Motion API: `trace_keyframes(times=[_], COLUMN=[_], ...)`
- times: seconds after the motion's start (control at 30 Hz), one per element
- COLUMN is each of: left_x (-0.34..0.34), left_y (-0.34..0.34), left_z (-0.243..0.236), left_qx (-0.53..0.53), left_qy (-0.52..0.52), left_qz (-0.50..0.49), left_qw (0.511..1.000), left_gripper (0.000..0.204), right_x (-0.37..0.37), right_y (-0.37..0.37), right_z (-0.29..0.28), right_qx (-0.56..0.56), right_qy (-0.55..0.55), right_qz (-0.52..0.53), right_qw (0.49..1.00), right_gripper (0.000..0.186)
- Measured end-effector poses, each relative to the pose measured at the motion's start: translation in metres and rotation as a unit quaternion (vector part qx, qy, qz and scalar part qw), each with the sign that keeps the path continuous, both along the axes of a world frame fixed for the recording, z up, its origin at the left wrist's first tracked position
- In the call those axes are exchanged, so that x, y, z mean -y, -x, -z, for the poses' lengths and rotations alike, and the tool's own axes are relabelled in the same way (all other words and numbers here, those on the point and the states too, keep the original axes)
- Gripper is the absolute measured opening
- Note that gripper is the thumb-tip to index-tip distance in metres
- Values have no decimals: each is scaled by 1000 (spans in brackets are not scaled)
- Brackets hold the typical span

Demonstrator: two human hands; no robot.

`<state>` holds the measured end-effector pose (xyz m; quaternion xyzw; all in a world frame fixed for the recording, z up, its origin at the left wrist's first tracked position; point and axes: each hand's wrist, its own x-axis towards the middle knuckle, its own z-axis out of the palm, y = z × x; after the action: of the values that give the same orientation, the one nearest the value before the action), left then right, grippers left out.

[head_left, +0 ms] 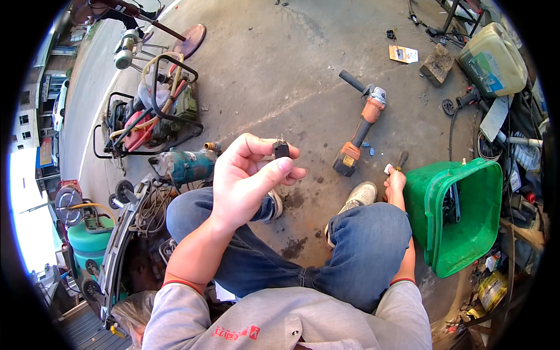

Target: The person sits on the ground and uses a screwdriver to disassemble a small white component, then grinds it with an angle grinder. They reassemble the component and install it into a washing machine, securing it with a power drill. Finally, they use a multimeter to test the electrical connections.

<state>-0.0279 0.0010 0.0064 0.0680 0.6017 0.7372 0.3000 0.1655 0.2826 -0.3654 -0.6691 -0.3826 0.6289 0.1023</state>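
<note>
My left hand (251, 175), raised at the middle, pinches a small black component (280, 150) with thin metal pins sticking up. My right hand (395, 184) is low beside my right knee, fingers closed on a small white item (388, 168); a screwdriver (402, 159) is just beyond those fingers, and I cannot tell whether they touch it. An orange and black cordless angle grinder (368, 114) lies on the ground ahead of me, with small blue pieces (371, 151) beside it. A green plastic bin (426, 192) stands right of my right hand.
A framed engine-powered machine (185, 122), a teal pump (192, 167) and a green tank (87, 238) crowd the left. A wooden block (437, 65), a jerrycan (496, 61), cables and scrap line the right. My shoes rest on the stained concrete ground (303, 70).
</note>
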Motion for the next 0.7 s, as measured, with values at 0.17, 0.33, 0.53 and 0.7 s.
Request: trace_keyframes(times=[0.17,0.33,0.53,0.7], left_x=[-4,-7,-8,-5], left_y=[2,-3,-8,-15], left_z=[1,4,8,10], left_qx=[9,8,-2,8], left_qy=[46,49,75,120], left_qz=[4,5,59,68], left_qw=[999,999,995,990], left_gripper=[13,14,17,22], right_x=[-6,-15,-19,38], right_y=[-1,-1,-19,24], right_z=[28,39,57,-11], right_qx=[2,0,257,308], right_qy=[-36,-75,-243,-414], right_qz=[16,38,-163,-301], right_qw=[999,996,921,802], right_gripper=[9,10,42,66])
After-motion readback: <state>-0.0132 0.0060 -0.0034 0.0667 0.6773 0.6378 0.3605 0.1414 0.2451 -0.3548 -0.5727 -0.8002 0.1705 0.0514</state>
